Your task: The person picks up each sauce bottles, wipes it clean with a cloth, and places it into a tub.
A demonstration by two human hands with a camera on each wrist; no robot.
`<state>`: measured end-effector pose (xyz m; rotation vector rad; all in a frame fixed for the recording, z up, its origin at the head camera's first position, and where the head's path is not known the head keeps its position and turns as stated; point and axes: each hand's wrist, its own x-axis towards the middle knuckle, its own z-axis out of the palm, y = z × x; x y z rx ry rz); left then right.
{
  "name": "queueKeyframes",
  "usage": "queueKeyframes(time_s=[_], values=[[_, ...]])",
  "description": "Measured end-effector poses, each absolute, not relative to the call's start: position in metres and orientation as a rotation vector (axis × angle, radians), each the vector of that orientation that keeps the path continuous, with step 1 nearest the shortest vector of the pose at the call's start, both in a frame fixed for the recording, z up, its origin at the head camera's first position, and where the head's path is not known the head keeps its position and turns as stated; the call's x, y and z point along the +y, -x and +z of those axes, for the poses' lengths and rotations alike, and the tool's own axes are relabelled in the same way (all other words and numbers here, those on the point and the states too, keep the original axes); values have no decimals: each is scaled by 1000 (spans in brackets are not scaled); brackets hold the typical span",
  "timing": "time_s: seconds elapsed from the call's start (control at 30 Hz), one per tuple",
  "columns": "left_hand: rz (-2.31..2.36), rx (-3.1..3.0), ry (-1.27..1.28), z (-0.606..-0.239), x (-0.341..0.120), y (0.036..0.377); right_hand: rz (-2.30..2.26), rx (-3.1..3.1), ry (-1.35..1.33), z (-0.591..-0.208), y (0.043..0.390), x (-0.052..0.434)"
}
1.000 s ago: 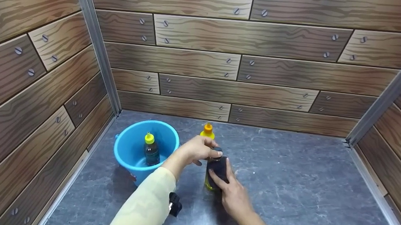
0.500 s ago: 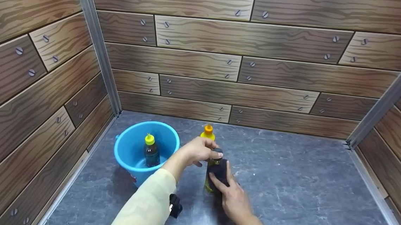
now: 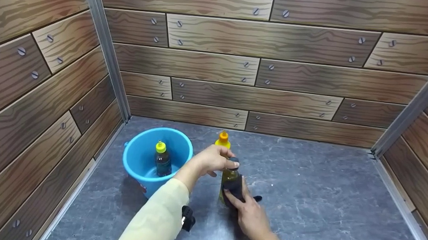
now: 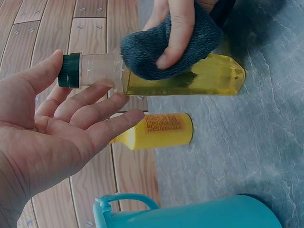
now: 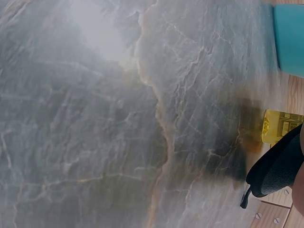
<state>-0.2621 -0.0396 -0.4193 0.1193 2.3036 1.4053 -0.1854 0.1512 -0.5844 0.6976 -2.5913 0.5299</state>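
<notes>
A blue bucket [image 3: 157, 161] stands on the grey bench [image 3: 306, 201] with a dark bottle with a yellow cap [image 3: 162, 159] upright inside it. Right of the bucket, near it, stands a clear bottle of yellow liquid [image 3: 228, 181], and just behind that bottle a yellow bottle with an orange cap [image 3: 222, 139].

The clear bottle looks like thin, smooth plastic, mostly full, so it is probably moderately heavy and bottom-weighted, stiff enough to press on but slippery where the wall is glossy. The ribbed dark green cap [image 4: 70, 70] and the narrow neck below it seem the surest places to take hold.

The left hand [image 3: 211, 161] is at the top of the clear bottle. The left wrist view shows its grip loose: thumb on the cap, fingers nearly straight along the neck rather than wrapped round it.

To the right of the bottle, the right hand [image 3: 250, 215] presses a soft dark cloth [image 4: 166, 50] against the bottle's side, fingers curled over the cloth and pinning it to the wall.
</notes>
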Motion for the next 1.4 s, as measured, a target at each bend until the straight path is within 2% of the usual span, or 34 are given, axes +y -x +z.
queueKeyframes(time_s=[0.97,1.4], values=[[1433,2300,-101,-421,-39,262,415,-2749,-769,-599,180,158],[1435,2304,-121,-420,-40,260,207,-2927,-694,-592,177,156]])
